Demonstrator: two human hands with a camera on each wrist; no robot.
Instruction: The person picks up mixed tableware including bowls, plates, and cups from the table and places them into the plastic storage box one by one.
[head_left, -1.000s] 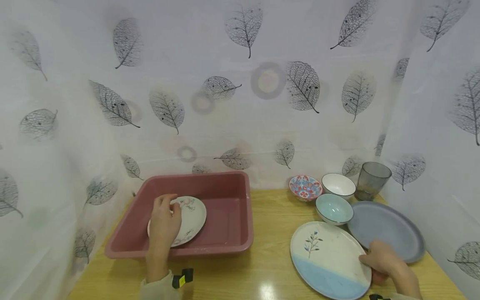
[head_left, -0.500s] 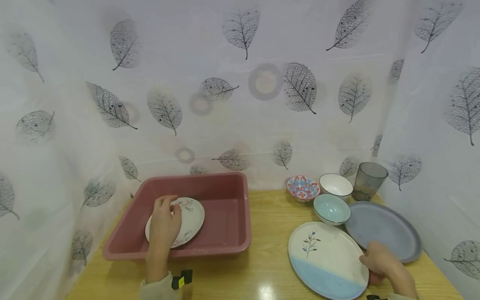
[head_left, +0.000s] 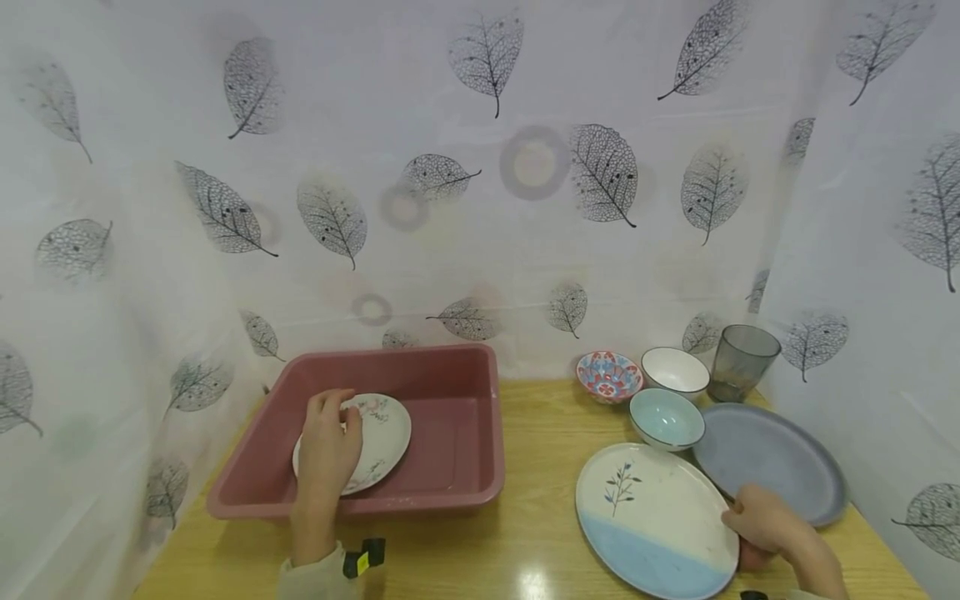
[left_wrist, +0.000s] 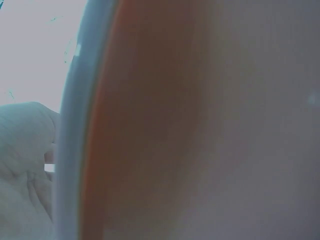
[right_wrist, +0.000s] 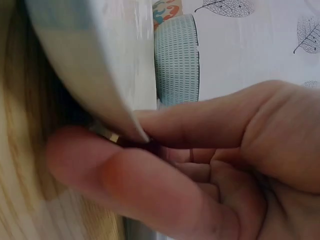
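My right hand (head_left: 767, 523) pinches the right edge of a large cream-and-blue plate (head_left: 660, 517) with a painted sprig. In the right wrist view the thumb (right_wrist: 200, 122) lies over the rim and curled fingers (right_wrist: 155, 190) sit beneath it. That edge looks raised off the table. My left hand (head_left: 327, 454) stays above the red plastic basin (head_left: 491, 442), in front of a white floral plate (head_left: 386, 442) lying inside. Its fingers are loosely bent, seemingly holding nothing. In the left wrist view a blurred rim covers most of the frame and hides its fingertips.
Behind the large plate stand a patterned bowl (head_left: 609, 377), a white bowl (head_left: 677, 371), a pale blue bowl (head_left: 667, 418) and a grey tumbler (head_left: 742, 362). A grey oval plate (head_left: 780, 462) lies near the right hand. A leaf-print curtain (head_left: 450, 250) encloses the wooden table (head_left: 540, 467).
Both hands keep nearly the same places. The right hand's grip on the large plate looks the same, and the plate has barely shifted. The view wavers slightly with the head.
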